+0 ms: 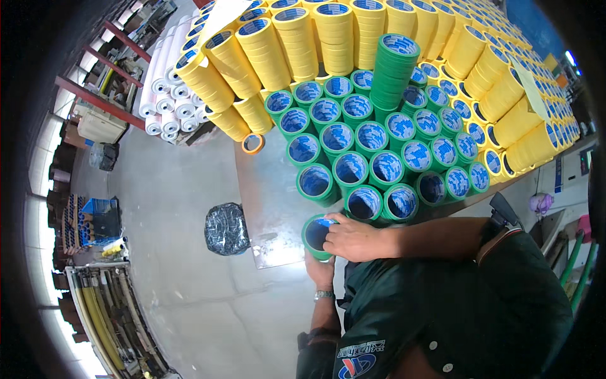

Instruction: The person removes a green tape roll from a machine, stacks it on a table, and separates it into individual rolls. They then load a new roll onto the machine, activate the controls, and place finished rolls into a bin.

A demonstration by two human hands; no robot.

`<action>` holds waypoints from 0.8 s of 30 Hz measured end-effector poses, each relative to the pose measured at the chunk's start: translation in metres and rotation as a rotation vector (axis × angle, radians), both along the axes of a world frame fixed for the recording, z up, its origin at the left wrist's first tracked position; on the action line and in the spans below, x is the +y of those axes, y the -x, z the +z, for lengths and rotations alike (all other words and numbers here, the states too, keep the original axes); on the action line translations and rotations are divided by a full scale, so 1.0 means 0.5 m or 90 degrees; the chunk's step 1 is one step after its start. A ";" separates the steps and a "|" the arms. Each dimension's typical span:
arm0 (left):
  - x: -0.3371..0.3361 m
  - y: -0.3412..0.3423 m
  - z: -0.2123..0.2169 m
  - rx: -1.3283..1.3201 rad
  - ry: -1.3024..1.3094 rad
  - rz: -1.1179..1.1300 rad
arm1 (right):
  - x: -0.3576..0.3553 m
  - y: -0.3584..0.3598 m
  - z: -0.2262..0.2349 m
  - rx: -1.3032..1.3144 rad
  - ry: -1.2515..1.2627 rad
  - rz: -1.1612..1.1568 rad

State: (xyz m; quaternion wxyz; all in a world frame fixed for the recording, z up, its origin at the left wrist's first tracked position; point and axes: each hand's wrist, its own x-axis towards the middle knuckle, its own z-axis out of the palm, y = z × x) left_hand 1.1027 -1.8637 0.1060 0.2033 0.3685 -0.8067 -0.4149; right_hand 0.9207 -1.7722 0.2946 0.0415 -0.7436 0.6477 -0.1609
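Note:
A green tape roll (315, 235) with a blue-and-white label inside its core is at the near edge of the table (265, 189). My left hand (320, 270) holds it from below, a watch on the wrist. My right hand (355, 238) lies on top of it, fingers pressed at the label inside the core. Just beyond it, many green tape rolls (369, 158) stand in rows, with one tall green stack (392, 69) among them.
Tall stacks of yellow tape rolls (315, 44) crowd the back and right of the table. One orange-rimmed roll (253, 143) lies alone at the left. White rolls (167, 95) are piled further left. A black bag (226, 228) sits on the grey floor; racks and hoses line the left wall.

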 end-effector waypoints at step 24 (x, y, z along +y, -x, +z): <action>-0.033 0.136 0.189 0.212 -0.041 -0.092 | -0.005 0.027 -0.013 -0.013 0.025 -0.118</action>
